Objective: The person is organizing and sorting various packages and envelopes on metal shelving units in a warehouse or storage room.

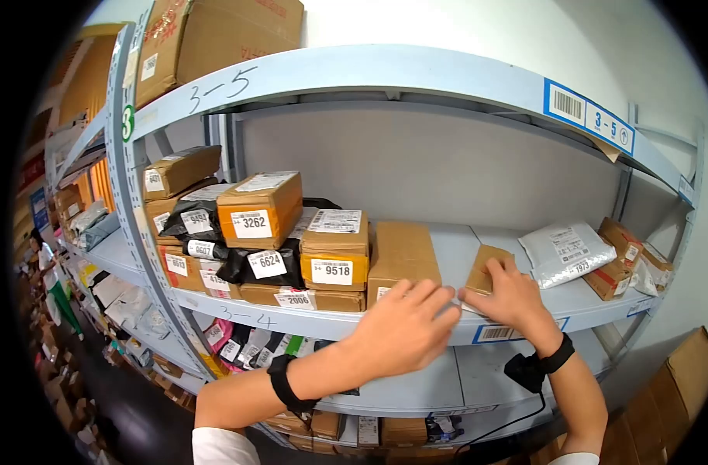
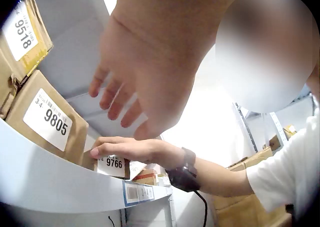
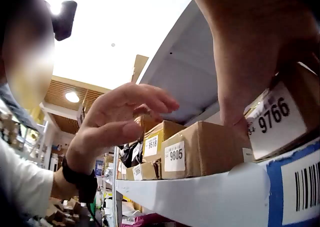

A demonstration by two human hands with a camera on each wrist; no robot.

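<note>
My right hand grips a small cardboard box labelled 9766 on the shelf, its thumb down the left side and its fingers over the top. In the left wrist view, the label of this box shows below that hand. My left hand is raised in front of the shelf edge with loosely bent fingers and holds nothing. Behind it stands a larger brown carton, whose 9805 label shows in both wrist views. A gap of bare shelf separates the two boxes.
Left of the carton, box 9518, box 3262 and black bags are stacked. A grey mailer bag and opened-looking brown boxes lie to the right. The upper shelf beam spans above; a cable hangs from my right wrist.
</note>
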